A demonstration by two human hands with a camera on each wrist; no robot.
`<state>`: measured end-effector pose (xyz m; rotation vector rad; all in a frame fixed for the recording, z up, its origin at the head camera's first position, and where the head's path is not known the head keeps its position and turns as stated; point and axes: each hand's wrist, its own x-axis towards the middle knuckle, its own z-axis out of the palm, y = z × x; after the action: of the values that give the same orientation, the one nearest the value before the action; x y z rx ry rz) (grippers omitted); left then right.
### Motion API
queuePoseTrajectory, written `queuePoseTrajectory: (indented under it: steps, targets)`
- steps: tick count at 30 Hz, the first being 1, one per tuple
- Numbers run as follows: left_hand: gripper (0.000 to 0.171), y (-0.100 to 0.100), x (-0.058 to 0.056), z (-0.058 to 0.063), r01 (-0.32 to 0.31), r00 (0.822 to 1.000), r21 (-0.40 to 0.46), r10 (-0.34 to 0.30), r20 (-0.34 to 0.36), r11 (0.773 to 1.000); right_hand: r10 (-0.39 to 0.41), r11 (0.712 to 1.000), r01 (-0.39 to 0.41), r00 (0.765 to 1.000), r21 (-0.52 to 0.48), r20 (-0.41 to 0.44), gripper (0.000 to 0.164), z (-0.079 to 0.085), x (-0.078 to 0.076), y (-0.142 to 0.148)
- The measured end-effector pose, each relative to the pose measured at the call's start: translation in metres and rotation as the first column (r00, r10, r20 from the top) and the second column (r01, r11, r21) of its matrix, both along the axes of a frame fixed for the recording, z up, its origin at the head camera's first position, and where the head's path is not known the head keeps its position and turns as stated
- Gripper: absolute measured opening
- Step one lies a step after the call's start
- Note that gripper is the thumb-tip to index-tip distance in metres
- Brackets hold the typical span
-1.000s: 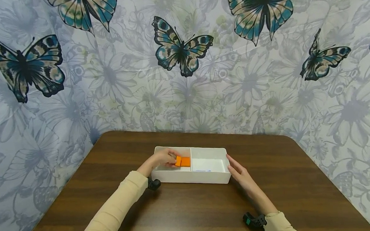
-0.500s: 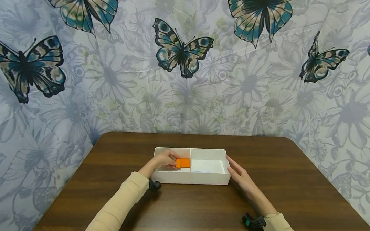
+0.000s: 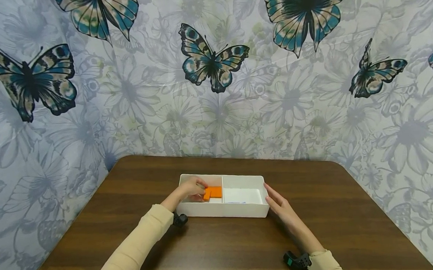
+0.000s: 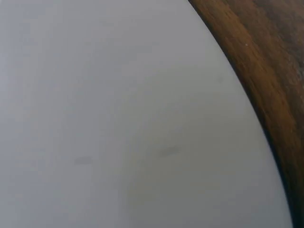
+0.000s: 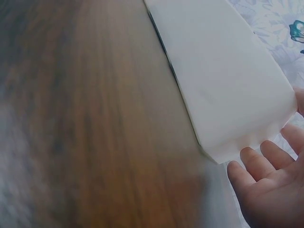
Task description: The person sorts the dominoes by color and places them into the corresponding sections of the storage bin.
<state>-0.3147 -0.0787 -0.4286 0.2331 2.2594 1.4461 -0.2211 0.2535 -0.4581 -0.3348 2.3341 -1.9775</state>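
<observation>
A white two-compartment box [image 3: 223, 210] sits on the table. My left hand [image 3: 191, 188] reaches into its left compartment. There it pinches a small orange piece [image 3: 206, 194], which stands tilted at the fingertips. A flat orange block [image 3: 215, 192] lies beside it, close to the divider; the fingers partly hide the near piece. My right hand [image 3: 279, 200] rests against the box's right end with fingers extended. In the right wrist view the fingertips [image 5: 254, 161] touch the end wall. The left wrist view is filled by the white box wall [image 4: 118, 114], so no fingers show there.
A brown wooden table [image 3: 225, 247] lies under the box. Something thin and bluish [image 3: 237, 202] shows at the floor of the right compartment. Butterfly-printed cloth [image 3: 216, 123] hangs behind the table's far edge.
The small orange piece has turned from straight to slanted and shifted slightly left and down with my left fingertips. My right hand stays at the box end.
</observation>
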Motion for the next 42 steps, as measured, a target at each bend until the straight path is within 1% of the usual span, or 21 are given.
queuePoseTrajectory:
  steps: [3,5,6,9,11,12,14,16,18,20,21,25,28,32,34,36,39,42]
  targets:
    - [0.023,0.0,0.002,0.003,-0.001,1.0,-0.053,0.0,-0.023,0.999,-0.009,1.0,0.009,1.0,-0.004,0.007,0.05,0.0,0.001,0.0]
    - [0.024,0.001,0.005,0.007,-0.004,0.999,-0.092,0.0,-0.045,0.996,-0.01,1.0,0.01,1.0,-0.004,0.014,0.05,-0.001,0.001,0.0]
    - [0.026,0.002,0.008,0.01,-0.02,0.998,-0.136,0.012,-0.059,0.99,-0.006,1.0,0.007,1.0,-0.004,0.016,0.05,-0.002,0.001,0.0]
    - [0.028,0.004,0.012,0.017,-0.01,0.992,-0.195,-0.015,-0.128,0.981,-0.001,1.0,0.001,1.0,-0.002,0.02,0.05,-0.002,0.002,0.001]
    - [0.027,0.004,0.014,0.02,0.001,0.981,-0.222,-0.044,-0.188,0.975,0.003,1.0,-0.003,1.0,-0.001,0.022,0.05,-0.003,0.002,0.001]
    - [0.027,0.004,0.015,0.021,0.008,0.977,-0.217,-0.054,-0.206,0.976,0.002,1.0,-0.002,1.0,0.0,0.023,0.05,-0.003,0.002,0.001]
    - [0.026,0.003,0.015,0.022,0.026,0.976,-0.178,-0.064,-0.208,0.984,-0.001,1.0,0.001,1.0,0.0,0.022,0.05,-0.002,0.002,0.001]
    - [0.026,0.001,0.015,0.022,0.041,0.985,-0.112,-0.058,-0.16,0.993,-0.002,1.0,0.002,1.0,-0.001,0.02,0.05,-0.002,0.003,0.0]
    - [0.027,-0.002,0.014,0.02,0.047,0.995,-0.038,-0.051,-0.085,0.998,-0.002,1.0,0.002,1.0,-0.002,0.016,0.05,-0.001,0.003,0.0]
    - [0.027,-0.004,0.013,0.016,0.044,0.999,0.006,-0.043,-0.024,0.999,0.001,1.0,-0.001,1.0,-0.004,0.015,0.05,-0.001,0.003,0.0]
    - [0.027,-0.005,0.012,0.014,0.041,0.999,0.017,-0.041,-0.007,0.999,0.0,1.0,0.0,1.0,-0.005,0.015,0.05,-0.001,0.003,0.0]
    - [0.024,-0.006,0.009,0.011,0.048,0.999,0.005,-0.048,-0.013,0.999,-0.006,1.0,0.006,1.0,-0.003,0.015,0.051,-0.001,0.003,0.0]
    - [0.02,-0.005,0.009,0.012,0.077,0.997,-0.02,-0.077,-0.031,0.997,-0.006,1.0,0.006,1.0,0.001,0.013,0.05,0.0,0.003,0.0]
    - [0.02,-0.005,0.012,0.012,0.138,0.989,-0.022,-0.139,-0.046,0.99,0.008,1.0,-0.008,1.0,0.006,0.002,0.051,0.001,0.002,0.001]
    - [0.021,-0.005,0.012,0.011,0.177,0.982,-0.007,-0.177,-0.064,0.984,0.011,1.0,-0.011,1.0,0.007,-0.004,0.051,0.001,0.002,0.001]
    - [0.022,-0.006,0.013,0.01,0.204,0.976,0.02,-0.202,-0.077,0.979,0.012,1.0,-0.012,1.0,0.007,-0.006,0.051,0.002,0.002,0.001]
    - [0.025,-0.007,0.012,0.009,0.21,0.976,0.077,-0.204,-0.073,0.975,0.011,1.0,-0.011,1.0,0.004,-0.005,0.051,0.002,0.002,0.0]
    - [0.028,-0.008,0.012,0.009,0.169,0.985,0.101,-0.163,-0.061,0.98,0.012,1.0,-0.012,1.0,0.008,-0.004,0.05,0.002,0.002,0.0]
